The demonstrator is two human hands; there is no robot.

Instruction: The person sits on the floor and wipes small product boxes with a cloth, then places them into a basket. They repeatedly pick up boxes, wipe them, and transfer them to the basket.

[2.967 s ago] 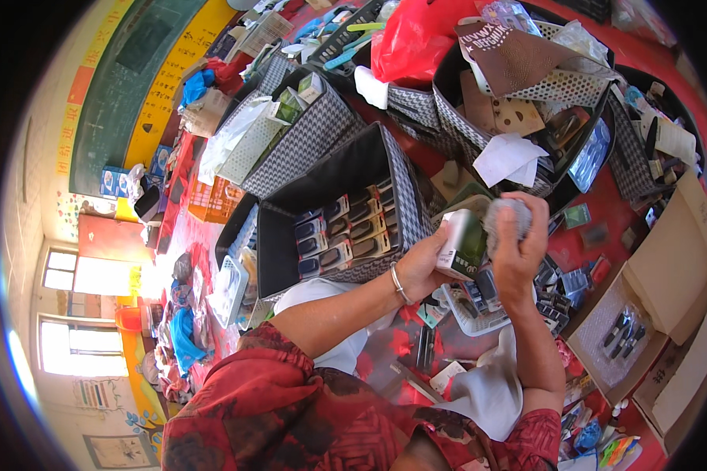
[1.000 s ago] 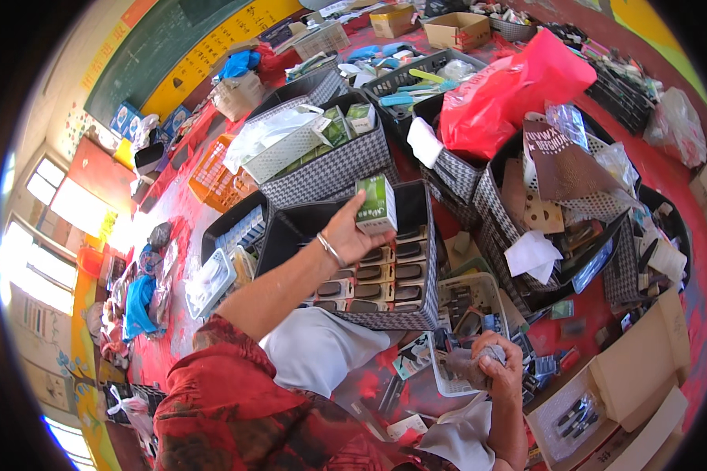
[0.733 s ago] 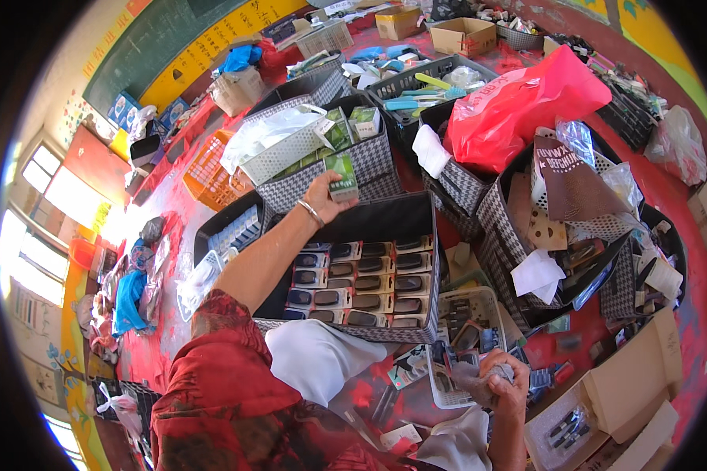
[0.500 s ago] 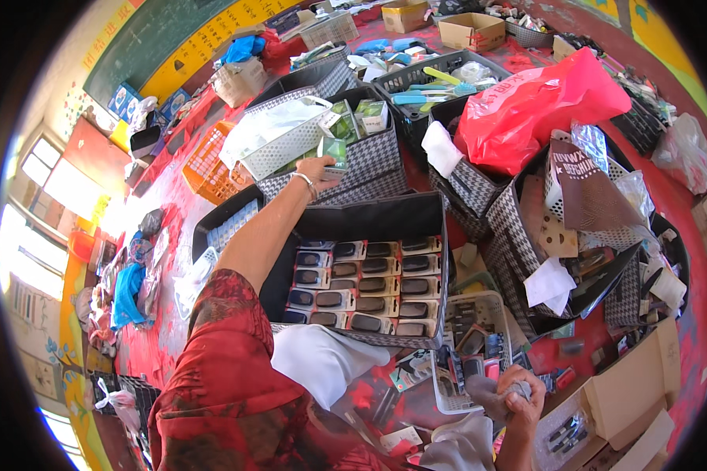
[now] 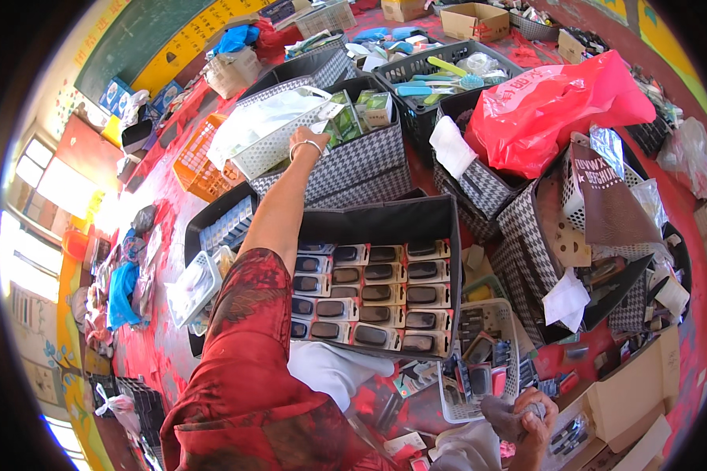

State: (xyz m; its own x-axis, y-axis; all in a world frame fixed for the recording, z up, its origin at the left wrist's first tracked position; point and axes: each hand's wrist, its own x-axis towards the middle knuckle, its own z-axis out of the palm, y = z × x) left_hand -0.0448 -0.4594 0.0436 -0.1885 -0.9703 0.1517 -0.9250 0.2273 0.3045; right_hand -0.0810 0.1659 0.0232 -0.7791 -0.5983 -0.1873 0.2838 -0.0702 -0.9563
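My left hand (image 5: 310,140) reaches into a houndstooth fabric box (image 5: 353,174), beside small green boxes (image 5: 346,122) and a white perforated basket (image 5: 263,155). Its fingertips are hidden among the packages, so I cannot tell whether it grips one. Lower right, my right hand (image 5: 537,420) is closed around a crumpled grey cloth (image 5: 501,416). Between my arms a black-lined fabric box (image 5: 369,224) holds rows of dark oval items in clear packs (image 5: 377,294). Close to my right hand is a white basket (image 5: 514,353) of small packaged goods.
A red plastic bag (image 5: 550,110) lies over boxes at the right. Beyond is a dark crate (image 5: 401,74) of brushes. An orange basket (image 5: 200,161) stands left of my left hand, and an open cardboard box (image 5: 636,381) is at lower right. White cloth (image 5: 334,369) lies near me.
My left hand has moved up and slightly left, deeper among the green boxes; the green box it held is no longer distinct in it. My right hand still holds the cloth, slightly lower.
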